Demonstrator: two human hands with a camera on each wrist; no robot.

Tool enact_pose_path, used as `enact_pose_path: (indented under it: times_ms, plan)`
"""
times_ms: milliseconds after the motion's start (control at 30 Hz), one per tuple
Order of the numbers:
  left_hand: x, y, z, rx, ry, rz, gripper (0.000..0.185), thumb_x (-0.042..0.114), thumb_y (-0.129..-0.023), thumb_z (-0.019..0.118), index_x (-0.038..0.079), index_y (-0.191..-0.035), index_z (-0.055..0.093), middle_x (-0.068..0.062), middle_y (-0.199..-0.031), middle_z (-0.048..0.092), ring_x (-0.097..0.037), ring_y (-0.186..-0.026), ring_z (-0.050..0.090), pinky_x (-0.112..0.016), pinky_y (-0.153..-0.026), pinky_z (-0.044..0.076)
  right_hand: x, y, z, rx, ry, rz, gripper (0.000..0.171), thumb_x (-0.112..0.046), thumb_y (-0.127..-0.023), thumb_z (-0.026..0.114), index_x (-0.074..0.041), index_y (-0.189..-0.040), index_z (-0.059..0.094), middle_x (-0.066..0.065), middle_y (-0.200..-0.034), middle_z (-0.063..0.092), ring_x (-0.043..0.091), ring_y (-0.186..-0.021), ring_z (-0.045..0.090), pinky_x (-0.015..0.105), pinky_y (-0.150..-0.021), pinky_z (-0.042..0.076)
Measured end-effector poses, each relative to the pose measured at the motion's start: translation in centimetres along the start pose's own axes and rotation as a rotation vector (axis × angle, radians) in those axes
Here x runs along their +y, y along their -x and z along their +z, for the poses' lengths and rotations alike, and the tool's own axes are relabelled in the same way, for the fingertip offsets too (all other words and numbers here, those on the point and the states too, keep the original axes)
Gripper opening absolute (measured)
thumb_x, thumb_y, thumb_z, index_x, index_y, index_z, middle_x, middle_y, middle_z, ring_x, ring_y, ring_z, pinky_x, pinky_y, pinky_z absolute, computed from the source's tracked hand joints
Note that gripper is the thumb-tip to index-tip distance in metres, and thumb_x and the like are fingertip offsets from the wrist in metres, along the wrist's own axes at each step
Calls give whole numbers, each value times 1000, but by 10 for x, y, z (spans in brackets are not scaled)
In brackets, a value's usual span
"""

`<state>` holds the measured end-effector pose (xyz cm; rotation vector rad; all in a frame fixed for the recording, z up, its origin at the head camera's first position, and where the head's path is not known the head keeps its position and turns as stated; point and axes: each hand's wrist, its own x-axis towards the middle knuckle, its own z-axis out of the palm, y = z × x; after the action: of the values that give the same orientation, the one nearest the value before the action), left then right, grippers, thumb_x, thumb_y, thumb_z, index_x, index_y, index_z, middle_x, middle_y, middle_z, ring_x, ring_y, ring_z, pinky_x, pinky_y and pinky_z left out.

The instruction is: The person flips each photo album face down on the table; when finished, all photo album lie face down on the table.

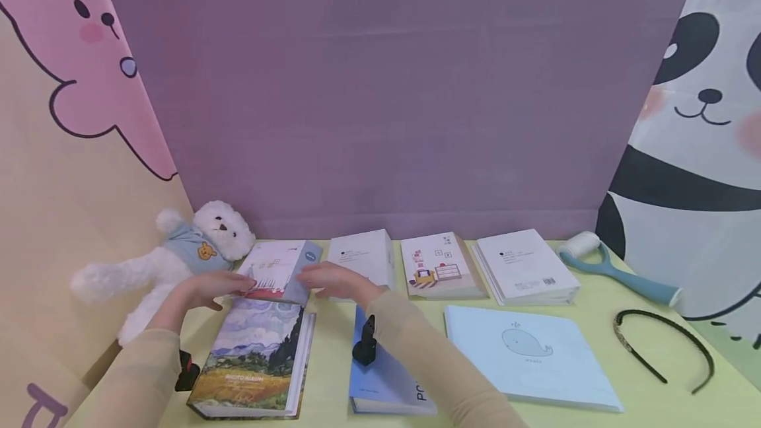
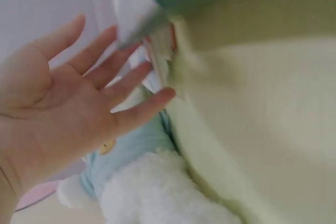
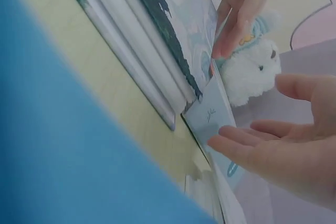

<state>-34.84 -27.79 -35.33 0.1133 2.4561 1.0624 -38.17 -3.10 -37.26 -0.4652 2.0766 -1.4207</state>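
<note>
At the back left of the table lies a thick white book with a blue-grey spine (image 1: pixel 306 266), its cover printed with a small red and white scene. My left hand (image 1: pixel 209 288) is at its left side, with fingers spread and straight in the left wrist view. On the spine side, my right hand (image 1: pixel 335 277) has its fingertips right by the book, palm turned toward it in the right wrist view. Just in front lies a photo album (image 1: pixel 255 355) with a painted landscape cover. A white teddy bear (image 1: pixel 193 249) in a blue shirt leans behind my left hand.
Further right in the back row are a white book (image 1: pixel 359 253), a book with a toy-like drawing (image 1: pixel 436 263) and another white book (image 1: pixel 523 259). In front lie a blue book (image 1: pixel 380 382) and a pale blue whale album (image 1: pixel 529 362). A lint roller (image 1: pixel 630 276) and a headband (image 1: pixel 639 312) are at right.
</note>
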Motion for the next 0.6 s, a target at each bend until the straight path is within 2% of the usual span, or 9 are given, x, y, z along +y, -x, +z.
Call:
enact_pose_path:
  times_ms: [133,300,600]
  plan:
    - [-13,-1,0,41,-7,52,61,39,-89,45,0,-133,32,-26,-138,25,-44,-124,24,-55,-86,38,0,-2,5,-37,103,-1,57,-32,-89,48,-6,-136,29,10,-140,31,27,-128,30,43,-101,31]
    - [-25,-2,3,78,9,88,58,36,-92,41,-2,-133,31,-27,-136,26,-46,-124,22,-58,-87,35,0,-5,9,-89,128,13,58,-30,-90,47,-7,-138,25,8,-143,24,26,-131,24,44,-102,29]
    - [-32,-1,5,147,-52,126,52,32,-92,42,-4,-128,39,-26,-131,37,-44,-120,31,-52,-89,37,-4,-5,14,-84,177,37,63,-34,-88,50,-10,-139,22,5,-145,21,24,-132,23,45,-102,29]
